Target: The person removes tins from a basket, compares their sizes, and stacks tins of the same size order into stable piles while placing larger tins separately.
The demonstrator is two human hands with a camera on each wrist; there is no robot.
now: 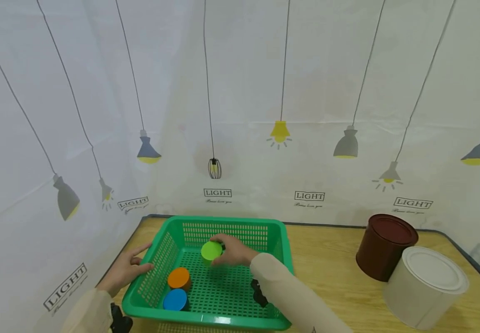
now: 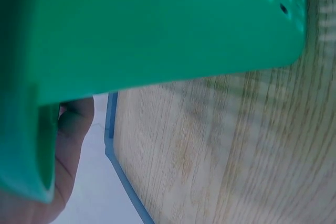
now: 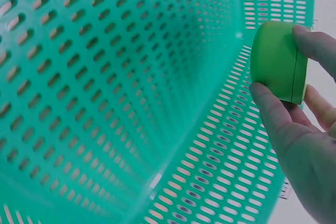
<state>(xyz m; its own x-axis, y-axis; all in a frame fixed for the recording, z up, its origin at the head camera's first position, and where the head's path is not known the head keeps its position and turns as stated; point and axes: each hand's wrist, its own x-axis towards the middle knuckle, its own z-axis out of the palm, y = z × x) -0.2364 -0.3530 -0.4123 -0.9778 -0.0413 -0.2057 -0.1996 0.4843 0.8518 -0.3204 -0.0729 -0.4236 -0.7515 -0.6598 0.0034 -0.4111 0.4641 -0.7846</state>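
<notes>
In the head view, my right hand [image 1: 235,251] pinches a small lime-green round box [image 1: 211,250] inside a green plastic basket [image 1: 223,319]. Thumb and fingers hold the box by its sides in the right wrist view, where a thin seam runs round the box [image 3: 275,61]. My left hand [image 1: 126,270] is at the basket's left rim, its thumb laid over the edge. From the left wrist, curled fingers [image 2: 79,111] show beside the rim, partly hidden by it. An orange round box [image 1: 179,279] and a blue one [image 1: 176,299] sit at the basket's left inside.
A dark brown lidded can [image 1: 379,249] and a cream-white lidded can [image 1: 425,289] stand close together on the right of the wooden table [image 1: 323,259]. Behind and at the left hangs a white sheet [image 1: 248,92] printed with lamps.
</notes>
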